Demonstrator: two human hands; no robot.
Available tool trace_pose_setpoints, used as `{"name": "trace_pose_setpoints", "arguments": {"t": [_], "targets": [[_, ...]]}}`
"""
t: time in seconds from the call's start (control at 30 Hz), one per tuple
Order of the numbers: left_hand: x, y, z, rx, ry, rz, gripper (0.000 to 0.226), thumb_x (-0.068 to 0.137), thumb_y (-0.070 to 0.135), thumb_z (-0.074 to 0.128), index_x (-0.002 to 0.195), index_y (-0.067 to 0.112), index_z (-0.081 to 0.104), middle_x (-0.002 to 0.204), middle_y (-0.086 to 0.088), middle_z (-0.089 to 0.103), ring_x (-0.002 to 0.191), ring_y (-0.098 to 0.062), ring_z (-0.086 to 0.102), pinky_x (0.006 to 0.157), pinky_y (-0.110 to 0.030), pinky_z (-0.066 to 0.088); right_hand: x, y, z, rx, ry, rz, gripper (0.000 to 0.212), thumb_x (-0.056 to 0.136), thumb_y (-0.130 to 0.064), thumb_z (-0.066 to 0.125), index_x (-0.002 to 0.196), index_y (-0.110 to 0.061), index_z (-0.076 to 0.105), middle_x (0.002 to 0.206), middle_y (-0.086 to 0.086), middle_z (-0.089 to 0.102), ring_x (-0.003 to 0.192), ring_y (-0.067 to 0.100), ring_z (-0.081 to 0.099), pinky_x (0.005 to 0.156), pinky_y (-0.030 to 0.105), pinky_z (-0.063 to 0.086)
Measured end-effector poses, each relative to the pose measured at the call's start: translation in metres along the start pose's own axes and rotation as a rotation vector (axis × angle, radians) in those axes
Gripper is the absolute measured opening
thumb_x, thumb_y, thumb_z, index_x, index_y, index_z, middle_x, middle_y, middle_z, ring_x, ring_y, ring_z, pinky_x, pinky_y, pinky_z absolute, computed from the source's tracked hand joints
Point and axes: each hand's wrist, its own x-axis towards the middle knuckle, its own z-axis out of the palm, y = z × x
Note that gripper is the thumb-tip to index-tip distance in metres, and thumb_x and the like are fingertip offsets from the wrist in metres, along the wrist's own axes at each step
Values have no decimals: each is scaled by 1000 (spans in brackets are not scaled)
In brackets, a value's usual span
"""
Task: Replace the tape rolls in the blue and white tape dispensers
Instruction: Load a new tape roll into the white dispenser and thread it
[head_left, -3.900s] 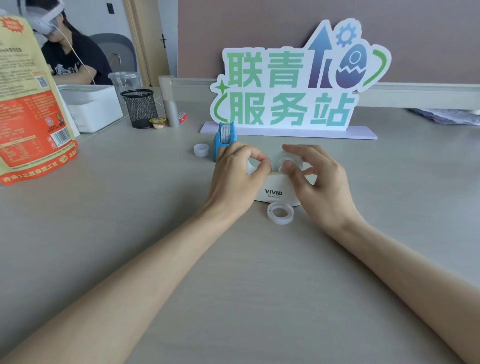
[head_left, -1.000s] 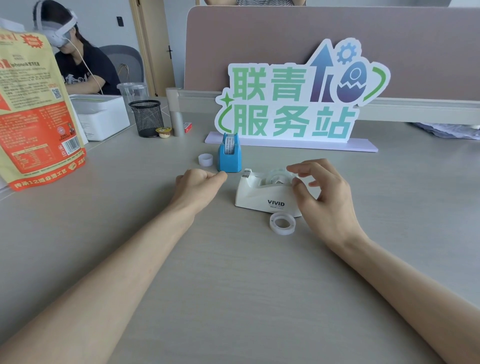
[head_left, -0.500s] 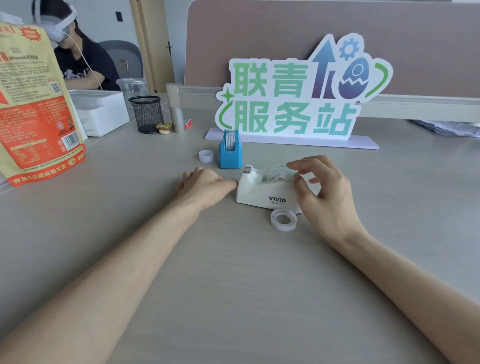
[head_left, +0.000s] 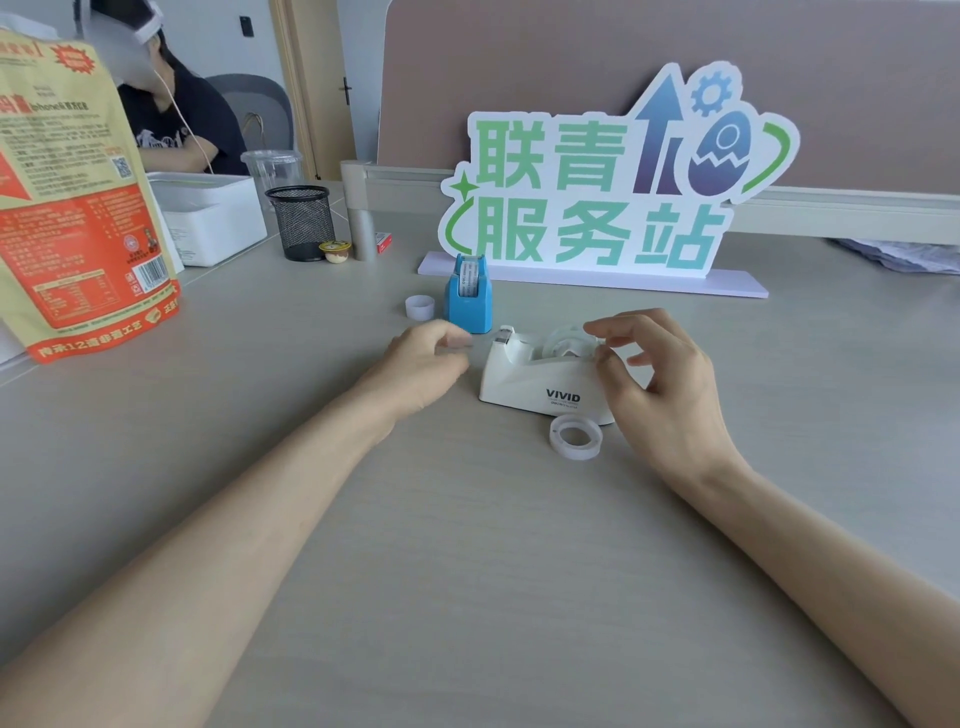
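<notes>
The white "VIVID" tape dispenser (head_left: 535, 382) stands at the table's middle with a clear tape roll (head_left: 563, 344) seated in it. My right hand (head_left: 662, 387) hovers at its right end, fingers spread, index and thumb tips at the roll's rim. My left hand (head_left: 421, 361) is blurred, with its fingers curled together just left of the cutter end. A loose clear tape roll (head_left: 575, 437) lies flat in front of the dispenser. The blue dispenser (head_left: 468, 304) stands behind with a roll in it. A small white core (head_left: 420, 306) sits to its left.
A large green-and-white sign (head_left: 597, 197) stands behind the dispensers. An orange snack bag (head_left: 78, 208) leans at the left. A black mesh pen cup (head_left: 302, 223), a white box (head_left: 208, 218) and a plastic cup (head_left: 272, 171) sit at the back left, near a seated person.
My left hand moved from a fist on the table up to the white dispenser's cutter end. My right hand stayed at the roll with its fingers slightly more spread.
</notes>
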Motion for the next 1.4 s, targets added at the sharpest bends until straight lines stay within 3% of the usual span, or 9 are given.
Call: {"name": "trace_pose_setpoints", "arguments": {"t": [0.07,0.13,0.33,0.5,0.6,0.77,0.93,1.23,1.4], "targets": [[-4,8,-1,-171,-36,13,33,92,16,41,114,25,64,119,10,62,108,-11,54,77,-15,36,0,0,0,3,-1,-1,25,88,-1,55,100,-17,70,104,-7,64,93,-7,56,78,5,40],[-6,14,0,-251,-49,14,30,94,24,42,114,24,65,112,9,67,99,-11,59,73,-18,35,0,0,0,2,0,0,25,88,-1,55,100,-17,70,104,-6,65,94,-6,57,78,4,39],[-5,14,10,-282,66,29,33,93,44,50,105,17,65,88,13,65,79,-4,59,65,-17,37,0,-1,0,2,-3,6,24,88,-1,54,99,-16,70,106,-4,66,93,2,58,78,4,40],[-5,22,10,-254,54,0,47,92,56,42,106,17,63,98,-2,69,77,-7,59,66,-23,35,0,0,1,0,-2,4,24,88,-1,55,99,-15,70,106,-4,66,94,4,58,79,6,41],[-6,21,11,-229,53,15,55,88,59,46,107,10,62,99,-1,68,78,-3,57,70,-22,38,0,0,1,2,-2,0,24,87,-1,55,99,-15,70,106,-4,66,93,2,58,79,5,41],[-3,15,15,-241,53,36,36,79,49,65,98,18,65,105,-5,69,96,-17,65,89,-31,47,0,-1,1,1,-2,0,24,87,0,54,99,-14,70,107,-5,66,95,-2,58,79,5,40],[-1,17,13,-288,21,16,32,88,36,60,108,12,65,100,3,67,79,-6,59,69,-17,39,1,1,1,-3,-4,4,25,88,-1,54,100,-16,70,107,-5,66,93,2,58,78,5,40],[2,15,11,-295,-8,-5,30,90,36,59,109,14,65,94,9,66,77,-2,58,67,-14,37,0,0,2,-1,-5,4,25,87,-1,54,98,-16,70,106,-5,66,95,-3,58,77,4,39],[2,13,12,-281,-7,5,21,94,31,55,107,17,63,91,11,63,77,1,56,59,-4,40,0,0,1,-2,-5,-1,25,87,0,54,98,-15,70,106,-5,66,94,-3,58,77,3,39]]}}
